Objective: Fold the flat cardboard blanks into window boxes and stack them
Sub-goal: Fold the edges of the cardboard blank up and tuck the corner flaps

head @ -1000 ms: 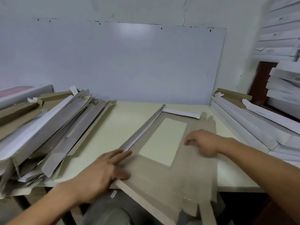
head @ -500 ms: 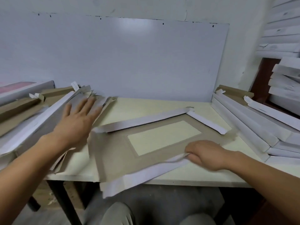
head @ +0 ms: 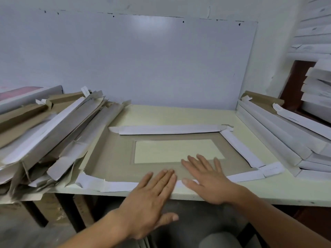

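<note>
You have one blank (head: 114,158) lying flat on the table (head: 179,115), brown side up, its window (head: 177,151) near the middle. The far flap (head: 168,129) and right flap (head: 240,147) already lie folded inward, white side showing. The near flap (head: 118,186) runs along the table's near edge.

Your left hand (head: 150,199) is spread flat, fingers straight, its fingertips on the near flap and the brown panel just beyond it; it grips nothing. Your right hand (head: 207,178) is likewise flat and open, palm pressing the blank just near of the window, thumb on the near flap.

This looks like the start of folding this box: the blank is being held down and squared, with the near and left sides not yet raised. Next you likely need to get fingers under the near flap and crease it up along its score while one palm keeps the panel from sliding.

Unfolded blanks are heaped at the left (head: 53,133); finished boxes (head: 279,133) are stacked at the right, where this one should go.
</note>
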Motion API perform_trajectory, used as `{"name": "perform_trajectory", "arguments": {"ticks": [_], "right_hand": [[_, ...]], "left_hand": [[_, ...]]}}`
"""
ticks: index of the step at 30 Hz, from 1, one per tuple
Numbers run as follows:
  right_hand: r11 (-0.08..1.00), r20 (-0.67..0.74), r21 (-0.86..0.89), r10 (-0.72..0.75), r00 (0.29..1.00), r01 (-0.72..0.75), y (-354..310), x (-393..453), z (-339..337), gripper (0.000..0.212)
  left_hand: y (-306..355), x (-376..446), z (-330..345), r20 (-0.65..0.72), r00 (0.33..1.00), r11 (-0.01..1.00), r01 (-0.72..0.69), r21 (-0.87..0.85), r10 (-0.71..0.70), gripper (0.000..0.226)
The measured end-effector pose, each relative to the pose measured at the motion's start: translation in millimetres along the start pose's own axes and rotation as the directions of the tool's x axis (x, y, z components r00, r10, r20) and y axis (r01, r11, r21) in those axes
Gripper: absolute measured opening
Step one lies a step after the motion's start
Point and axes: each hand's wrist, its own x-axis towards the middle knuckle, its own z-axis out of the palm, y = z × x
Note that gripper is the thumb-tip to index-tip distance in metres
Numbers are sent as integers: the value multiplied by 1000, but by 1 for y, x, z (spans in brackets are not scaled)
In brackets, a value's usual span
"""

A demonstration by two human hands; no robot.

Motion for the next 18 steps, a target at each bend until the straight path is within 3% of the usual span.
{"name": "perform_trajectory", "arguments": {"ticks": [4, 9, 14, 18], "right_hand": [[985, 36, 13, 170, 985, -171, 63, -16, -7, 79], [953, 35, 7, 301, 953, -301, 117, -44, -15, 74], [999, -148, 34, 19, 989, -14, 106, -61, -17, 69], [992, -227, 17, -115, 967, 122, 88, -65, -20, 51]], "left_hand": [[-30, -19, -3, 103, 994, 995, 36, -93, -26, 88], [-72, -48, -3, 85, 994, 987, 82, -142, -70, 73], [-84, -59, -11, -231, 968, 980, 51, -193, -96, 50], [-89, -59, -18, -287, 954, 975, 21, -221, -86, 44]]}}
